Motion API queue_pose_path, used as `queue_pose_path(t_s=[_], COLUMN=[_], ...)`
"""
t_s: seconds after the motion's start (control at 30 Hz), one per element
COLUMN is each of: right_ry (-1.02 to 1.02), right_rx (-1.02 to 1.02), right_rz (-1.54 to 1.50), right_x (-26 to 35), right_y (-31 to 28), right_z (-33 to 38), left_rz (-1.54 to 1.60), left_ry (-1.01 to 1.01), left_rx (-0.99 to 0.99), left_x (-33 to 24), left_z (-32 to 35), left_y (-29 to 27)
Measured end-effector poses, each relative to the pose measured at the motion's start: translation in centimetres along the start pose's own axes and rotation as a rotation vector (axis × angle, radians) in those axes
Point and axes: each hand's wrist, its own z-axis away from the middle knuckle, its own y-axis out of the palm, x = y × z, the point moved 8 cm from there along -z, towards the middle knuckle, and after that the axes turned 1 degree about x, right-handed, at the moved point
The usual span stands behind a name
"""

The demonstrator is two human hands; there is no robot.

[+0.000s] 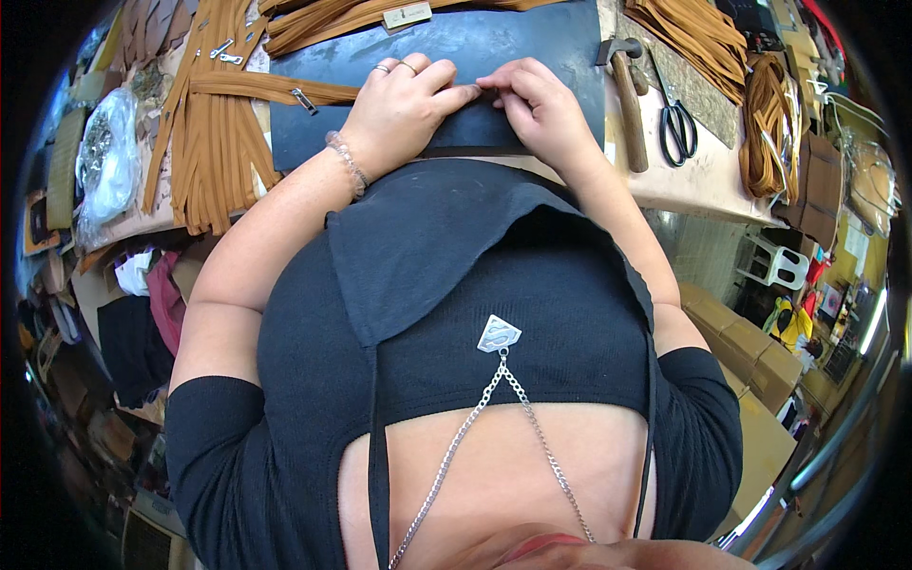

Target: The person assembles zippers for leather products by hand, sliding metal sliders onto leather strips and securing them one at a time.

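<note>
My left hand (pixel 404 103) is closed around one end of a brown zipper (pixel 334 92), which runs out leftward from under the palm. A silver zipper pull (pixel 304 102) sits on that strip beside the wrist. Close by, my right hand (pixel 543 106) is closed in a pinch, its thumb and forefinger meeting the left fingertips. Whatever lies between those fingertips is too small and covered to make out. Both hands rest over a dark blue-black mat (pixel 332 55) on the table.
Many brown zippers (pixel 214 157) hang over the table edge at left. More zipper strips (pixel 323 28) lie along the back. A hammer (pixel 627 104) and black-handled scissors (pixel 677 128) lie right of the mat. Beyond them is a tied zipper bundle (pixel 765 128). A clear plastic bag (pixel 109 157) sits far left.
</note>
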Motion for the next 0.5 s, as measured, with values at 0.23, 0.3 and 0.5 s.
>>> queue_pose_path(t_s=[0.23, 0.3, 0.5], right_ry=[-0.046, -0.025, -0.053], right_rx=[-0.099, -0.104, -0.122], right_rz=[0.262, 0.256, 0.246], right_x=[0.94, 0.79, 0.86], right_y=[-0.40, -0.41, -0.45], right_z=[0.07, -0.06, -0.15], left_rz=[0.134, 0.136, 0.135], left_ry=[-0.035, -0.039, -0.037], left_rx=[-0.041, -0.043, -0.029], left_x=[0.41, 0.47, 0.49], left_z=[0.31, 0.41, 0.25], left_y=[-0.27, -0.32, -0.20])
